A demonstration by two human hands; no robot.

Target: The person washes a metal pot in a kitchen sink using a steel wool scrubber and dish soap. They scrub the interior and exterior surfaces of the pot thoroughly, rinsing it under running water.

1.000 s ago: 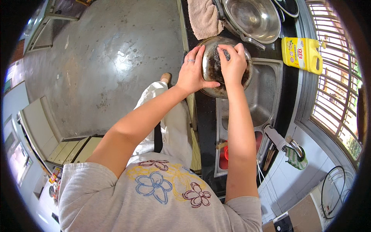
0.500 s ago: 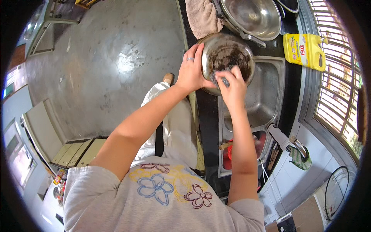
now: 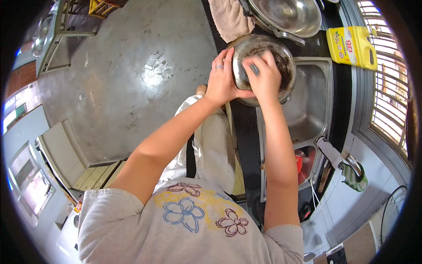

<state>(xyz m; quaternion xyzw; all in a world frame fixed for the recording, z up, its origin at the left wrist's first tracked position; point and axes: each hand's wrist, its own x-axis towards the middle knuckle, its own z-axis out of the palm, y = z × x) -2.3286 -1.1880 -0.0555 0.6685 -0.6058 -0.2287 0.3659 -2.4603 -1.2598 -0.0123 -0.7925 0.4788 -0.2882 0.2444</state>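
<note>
Desk (image 3: 243, 127): pot (image 3: 257, 46) at sink's (image 3: 314, 99) far left corner could skid if left hand (image 3: 221, 81) slackens (curved side looks slick); top smooth, black | pot: round, scorched metal | left hand: fingers spread, holding pot's left side | right hand (image 3: 267, 81): fingers pinching scourer (image 3: 254, 69) | scourer: grey, blurred

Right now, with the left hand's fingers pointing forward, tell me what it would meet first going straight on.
The left hand, which touches the metal pot, would probably meet the pinkish towel first, lying just ahead; it might pass above, since height is hard to judge.
</note>
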